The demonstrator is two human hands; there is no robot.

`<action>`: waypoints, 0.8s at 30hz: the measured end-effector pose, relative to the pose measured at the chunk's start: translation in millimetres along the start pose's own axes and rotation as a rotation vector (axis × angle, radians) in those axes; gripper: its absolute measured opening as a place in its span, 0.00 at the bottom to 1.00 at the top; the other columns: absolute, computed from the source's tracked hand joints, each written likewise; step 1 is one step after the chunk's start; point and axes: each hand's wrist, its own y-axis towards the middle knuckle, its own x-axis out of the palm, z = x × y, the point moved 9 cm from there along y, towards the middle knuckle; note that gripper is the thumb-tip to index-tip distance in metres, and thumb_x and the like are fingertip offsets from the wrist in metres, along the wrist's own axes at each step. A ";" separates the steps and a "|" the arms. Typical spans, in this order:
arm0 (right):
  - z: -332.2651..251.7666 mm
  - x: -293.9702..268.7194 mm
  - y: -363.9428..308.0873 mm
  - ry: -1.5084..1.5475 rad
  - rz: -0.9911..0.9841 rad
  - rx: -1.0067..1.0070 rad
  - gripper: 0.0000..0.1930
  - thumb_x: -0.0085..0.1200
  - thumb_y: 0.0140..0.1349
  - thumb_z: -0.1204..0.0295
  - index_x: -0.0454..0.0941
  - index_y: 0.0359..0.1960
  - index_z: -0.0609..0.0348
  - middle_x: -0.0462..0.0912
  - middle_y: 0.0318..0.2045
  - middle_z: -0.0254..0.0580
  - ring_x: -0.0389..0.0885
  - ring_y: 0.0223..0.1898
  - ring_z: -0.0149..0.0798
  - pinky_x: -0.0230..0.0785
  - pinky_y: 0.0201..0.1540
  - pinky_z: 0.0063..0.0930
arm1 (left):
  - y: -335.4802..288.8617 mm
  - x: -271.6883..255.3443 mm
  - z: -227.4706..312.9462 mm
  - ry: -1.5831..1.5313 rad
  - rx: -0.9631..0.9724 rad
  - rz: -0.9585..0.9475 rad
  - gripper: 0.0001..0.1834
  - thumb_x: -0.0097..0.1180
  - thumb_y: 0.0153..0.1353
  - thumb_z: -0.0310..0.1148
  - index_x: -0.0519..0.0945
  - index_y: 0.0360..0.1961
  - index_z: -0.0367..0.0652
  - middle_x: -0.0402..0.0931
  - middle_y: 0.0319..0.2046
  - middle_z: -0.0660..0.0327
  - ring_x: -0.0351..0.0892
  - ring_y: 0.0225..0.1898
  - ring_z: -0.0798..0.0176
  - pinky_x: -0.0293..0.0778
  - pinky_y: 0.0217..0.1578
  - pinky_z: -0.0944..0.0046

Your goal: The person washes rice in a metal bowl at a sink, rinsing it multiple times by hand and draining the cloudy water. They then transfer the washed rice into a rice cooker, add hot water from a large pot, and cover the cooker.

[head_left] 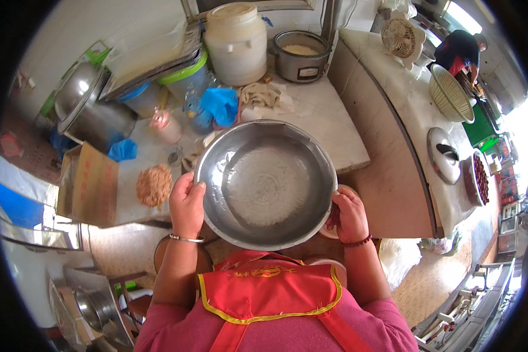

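Observation:
Between my two hands I hold a wide metal basin (pixel 264 182) in front of my red apron. My left hand (pixel 186 202) grips its left rim, thumb over the edge. On the opposite rim, my right hand (pixel 349 214) is closed, its fingers partly hidden under the lip. The basin looks wet and shiny inside, and I see no food in it. A heap of pinkish-brown minced food (pixel 154 186) lies on the table (pixel 334 138) left of my left hand. The basin's far rim overlaps the table in view; whether it touches cannot be told.
A cardboard box (pixel 88 185), large pot (pixel 91 108), pink bottle (pixel 166 125) and blue bag (pixel 220 105) stand left. Behind are a white barrel (pixel 236 44) and a cooker (pixel 301 54). Rightward, a counter (pixel 387 105) holds a lid (pixel 443 155) and red-filled bowl (pixel 477 178); another person (pixel 457 53) works beyond.

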 end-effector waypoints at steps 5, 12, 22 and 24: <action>-46.8 0.1 54.7 0.041 0.093 -0.077 0.08 0.48 0.64 0.69 0.75 0.32 0.61 0.75 0.19 0.36 0.72 0.12 0.30 0.64 0.13 0.23 | 91.2 55.8 9.5 0.042 0.093 -0.046 0.10 0.54 0.60 0.23 0.78 0.43 0.33 0.76 0.29 0.68 0.71 0.30 0.77 0.68 0.31 0.74; -113.1 -4.0 136.7 0.063 0.202 -0.166 0.08 0.49 0.64 0.69 0.74 0.30 0.58 0.76 0.19 0.35 0.71 0.11 0.30 0.64 0.12 0.22 | 210.6 138.3 5.1 -0.072 0.038 -0.172 0.11 0.56 0.58 0.25 0.78 0.42 0.32 0.77 0.27 0.66 0.70 0.27 0.76 0.68 0.29 0.72; -223.9 -21.7 269.8 -0.012 0.283 -0.283 0.10 0.55 0.62 0.66 0.72 0.25 0.54 0.69 0.17 0.29 0.65 0.10 0.26 0.61 0.09 0.22 | 325.4 243.5 12.7 0.009 -0.018 -0.175 0.12 0.56 0.59 0.26 0.78 0.43 0.30 0.79 0.32 0.63 0.74 0.33 0.73 0.70 0.36 0.72; -245.8 -28.6 292.3 -0.045 0.259 -0.252 0.10 0.56 0.62 0.66 0.72 0.24 0.53 0.72 0.15 0.30 0.67 0.08 0.27 0.60 0.08 0.22 | 342.9 260.7 13.3 0.036 0.011 -0.099 0.12 0.57 0.57 0.28 0.79 0.41 0.31 0.79 0.27 0.62 0.74 0.28 0.71 0.71 0.32 0.69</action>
